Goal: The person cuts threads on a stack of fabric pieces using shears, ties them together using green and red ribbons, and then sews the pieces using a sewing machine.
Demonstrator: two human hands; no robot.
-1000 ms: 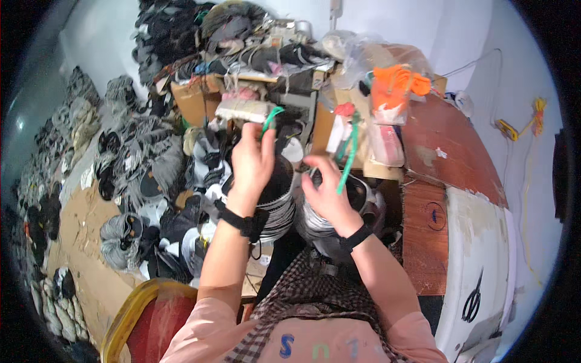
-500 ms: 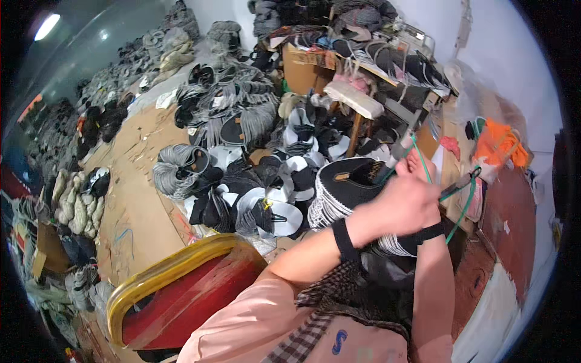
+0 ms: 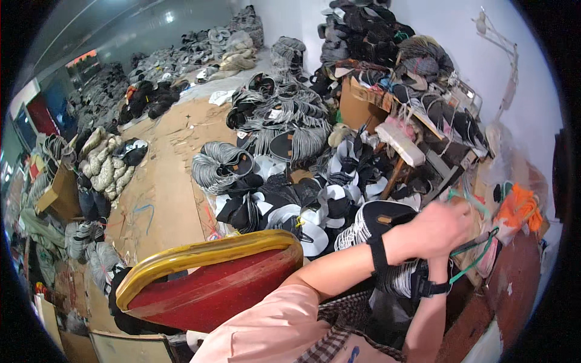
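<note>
My left hand (image 3: 431, 230) is closed in a fist, crossing over my right hand (image 3: 438, 267). What it grips is hidden. Only part of my right hand shows; its fingers look curled, with their contents out of sight. Just right of the hands, a slim dark rod (image 3: 469, 244) sticks out with a green cord (image 3: 478, 257) looped at its end. Another stretch of green cord, blurred, runs above the knuckles. Below and left of my hands rests a bundle of black sole-shaped pieces (image 3: 387, 213) with white fringed edges and a tan patch.
A red chair with a yellow rim (image 3: 209, 259) stands at my left. Beyond it lie heaps of black and grey soles (image 3: 284, 142). A white padded stool (image 3: 400, 143) and a cardboard box (image 3: 362, 106) stand ahead. Orange cloth (image 3: 519, 209) lies to the right.
The view has swung left, so the scene sits further right and lower in it. Both hands remain together, crossed near the green cord. The metal tube seen by them earlier no longer shows clearly.
</note>
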